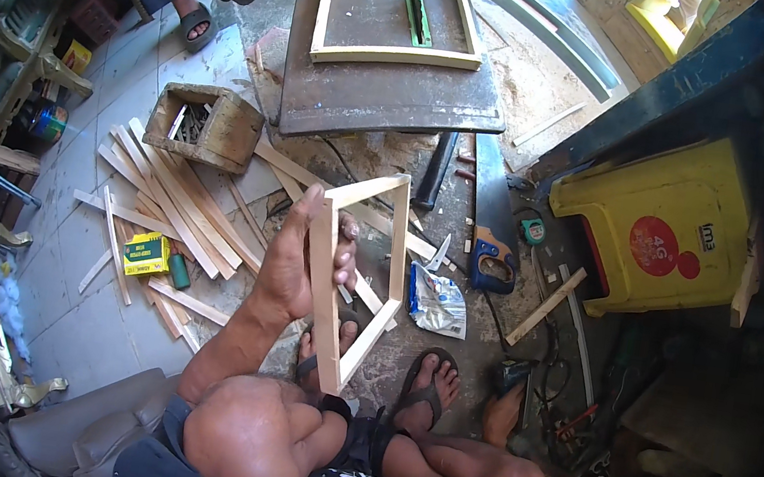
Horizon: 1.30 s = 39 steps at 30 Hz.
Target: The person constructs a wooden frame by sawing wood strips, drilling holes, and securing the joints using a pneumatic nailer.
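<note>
My left hand [293, 260] is closed round one side of a small rectangular wooden frame [327, 304]. It holds the frame upright and tilted above my feet. Low on the right, beyond my knee, my right hand [501, 416] is closed on a dark tool [516, 376] with a bluish part; its exact kind is unclear. Cables lie next to that tool. Between the frame and the handsaw [491, 225] lies an open silver-and-blue plastic packet [437, 302] on the floor.
A larger wooden frame [326, 11] lies on a low table [391, 108] around a green-edged slot. Wood strips [179, 190], a wooden box [229, 131] and a yellow carton [146, 254] sit left. A yellow stool [666, 230] lies right. Another person's sandalled feet [199, 25] show far left.
</note>
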{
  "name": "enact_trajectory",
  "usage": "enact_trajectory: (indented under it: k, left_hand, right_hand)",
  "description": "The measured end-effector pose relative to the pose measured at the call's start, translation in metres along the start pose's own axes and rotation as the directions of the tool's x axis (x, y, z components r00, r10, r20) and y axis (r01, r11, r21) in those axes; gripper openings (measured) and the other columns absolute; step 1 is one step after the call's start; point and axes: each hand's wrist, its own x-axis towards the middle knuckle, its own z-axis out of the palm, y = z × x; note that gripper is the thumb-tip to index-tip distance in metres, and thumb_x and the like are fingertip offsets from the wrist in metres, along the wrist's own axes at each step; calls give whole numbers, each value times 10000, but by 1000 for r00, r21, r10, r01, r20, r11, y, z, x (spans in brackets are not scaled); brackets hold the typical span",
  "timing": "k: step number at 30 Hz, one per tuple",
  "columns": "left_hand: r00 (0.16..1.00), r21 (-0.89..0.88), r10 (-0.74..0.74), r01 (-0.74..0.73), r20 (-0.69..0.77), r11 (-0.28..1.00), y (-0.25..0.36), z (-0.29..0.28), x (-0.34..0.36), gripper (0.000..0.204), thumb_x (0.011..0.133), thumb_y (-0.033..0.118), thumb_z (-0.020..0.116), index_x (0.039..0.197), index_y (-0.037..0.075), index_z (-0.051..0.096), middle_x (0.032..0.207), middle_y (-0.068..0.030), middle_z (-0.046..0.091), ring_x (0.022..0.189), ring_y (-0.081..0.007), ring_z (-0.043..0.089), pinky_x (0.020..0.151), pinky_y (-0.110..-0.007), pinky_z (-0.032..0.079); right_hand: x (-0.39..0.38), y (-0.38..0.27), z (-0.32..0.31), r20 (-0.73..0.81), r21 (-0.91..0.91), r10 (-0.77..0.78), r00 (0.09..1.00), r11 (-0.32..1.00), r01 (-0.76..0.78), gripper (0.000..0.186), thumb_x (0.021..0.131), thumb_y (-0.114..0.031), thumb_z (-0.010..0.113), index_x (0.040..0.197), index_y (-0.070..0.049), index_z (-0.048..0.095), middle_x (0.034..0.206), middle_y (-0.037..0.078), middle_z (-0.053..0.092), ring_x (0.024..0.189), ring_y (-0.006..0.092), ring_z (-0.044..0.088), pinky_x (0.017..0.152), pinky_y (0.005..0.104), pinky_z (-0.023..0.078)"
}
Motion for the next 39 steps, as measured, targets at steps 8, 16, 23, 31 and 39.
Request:
enact_trajectory:
  k: [8, 16, 23, 31, 39]
  left_hand:
    - [444, 129, 110, 13, -889, 992, 36, 37, -2, 696, 974, 707, 371, 598, 131, 477, 508, -50, 420, 428, -254, 401, 556, -485, 467]
    - [335, 102, 287, -477, -897, 873, 34, 34, -29, 437, 1069, 501, 349, 926, 134, 538, 678, -15, 523, 553, -175, 519, 564, -356, 492]
    - [281, 172, 325, -456, -903, 873, 23, -20, -48, 408, 1025, 553, 499, 961, 155, 564, 656, -23, 559, 550, -221, 555, 595, -428, 524]
    - [9, 551, 926, 806, -376, 216, -40, -92, -110, 509, 917, 240, 716, 1282, -26, 479, 1303, -240, 469, 1212, -391, 485, 1025, -518, 409]
    - [747, 706, -8, 625, -665, -333, -99, 5, 31, 507, 881, 414, 713, 1074, -46, 622, 941, -263, 699, 852, -402, 712, 756, -497, 561]
  right_hand:
    - [-2, 0, -2, 30, -22, 45, 999, 999, -44, 309, 784, -40, 717, 1092, -39, 739, 870, 147, 731, 762, 271, 731, 665, 346, 580]
    - [10, -4, -7, 70, -7, 38, 997, 999, -38, 318, 779, -37, 727, 1097, -44, 738, 880, 133, 731, 765, 262, 731, 651, 334, 581]
    - [9, -7, -10, 50, 5, 11, 999, 1000, -11, 327, 774, -35, 735, 1101, -48, 738, 888, 122, 732, 768, 255, 731, 639, 323, 582]
    - [23, -20, -24, 92, 3, 54, 994, 998, -55, 323, 783, -37, 740, 1105, -54, 735, 891, 110, 728, 769, 250, 729, 627, 315, 581]
    - [8, -3, -22, 67, 34, 109, 992, 993, -111, 315, 841, -103, 724, 1154, -66, 721, 894, 107, 730, 765, 234, 711, 645, 331, 567]
